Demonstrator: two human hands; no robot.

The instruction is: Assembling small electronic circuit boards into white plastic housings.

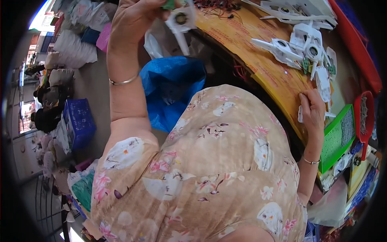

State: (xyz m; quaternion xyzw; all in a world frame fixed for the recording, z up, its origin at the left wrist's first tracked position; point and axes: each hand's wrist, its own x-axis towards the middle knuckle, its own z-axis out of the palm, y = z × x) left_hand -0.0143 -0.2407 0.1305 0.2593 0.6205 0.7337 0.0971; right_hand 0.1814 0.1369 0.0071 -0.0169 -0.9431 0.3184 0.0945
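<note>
A person in a floral beige top, seen from above, works at a yellow-topped table (258, 60) that curves along the upper right. The left hand (135, 18) is raised near the top edge, its fingers closed around a white plastic part (180, 22) with a round dark hub and a long arm that hangs down just below the fingertips; a scrap of green shows just above the fingers, though what it is cannot be told. The right hand (312, 109) rests at the near edge of the table, fingers curled and narrow over a small white plastic piece (300, 114) that pokes out below the knuckles; whether it is truly pinched or only touched cannot be told. Just beyond the right fingertips lies a pile of similar white parts (306, 50) with small green boards among them. To the outer side of that hand sit a green tray (336, 139) and a red scoop (365, 117) holding small grey screws. Below the left fingers, well apart, is a blue plastic bag (171, 90) on the floor. The raised part seems held only at one end, so a loosened grip could drop it toward the bag; the right hand's piece overhangs the table edge and could slide off if nudged.
</note>
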